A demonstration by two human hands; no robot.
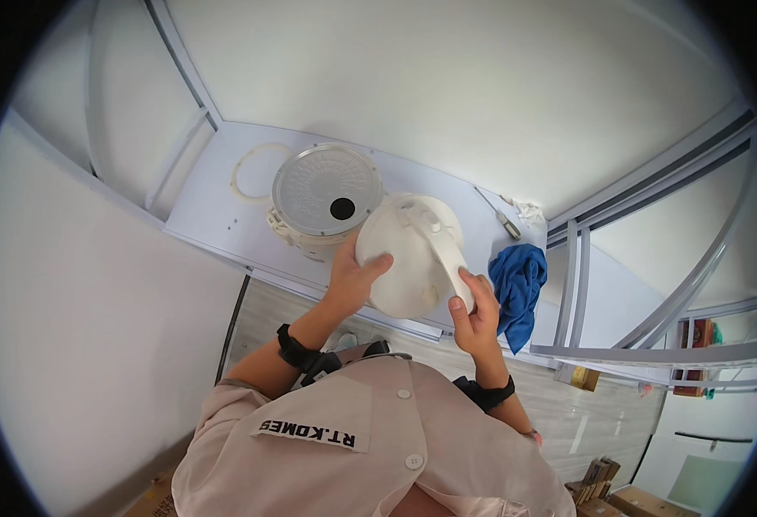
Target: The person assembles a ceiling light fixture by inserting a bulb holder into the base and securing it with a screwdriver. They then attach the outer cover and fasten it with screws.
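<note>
Both my hands hold a white, rounded appliance cover point(400, 267) over the front edge of the white work surface. My left hand point(352, 274) grips its left rim, with the thumb lying on top. My right hand point(477, 310) is closed round the lower end of the curved handle band on the cover's right side. Just behind and to the left stands a white round appliance body point(309, 250), which looks like a rice cooker. A silvery metal disc point(318, 185) with a round black spot tops it. The cover hides part of the body's right side.
A pale ring point(235, 179) lies left of the appliance, with a few tiny dark bits point(232, 225) nearby. To the right are a screwdriver point(506, 222), a crumpled white tissue point(530, 213) and a bunched blue cloth point(518, 289). Frame posts point(572, 284) edge the surface on the right.
</note>
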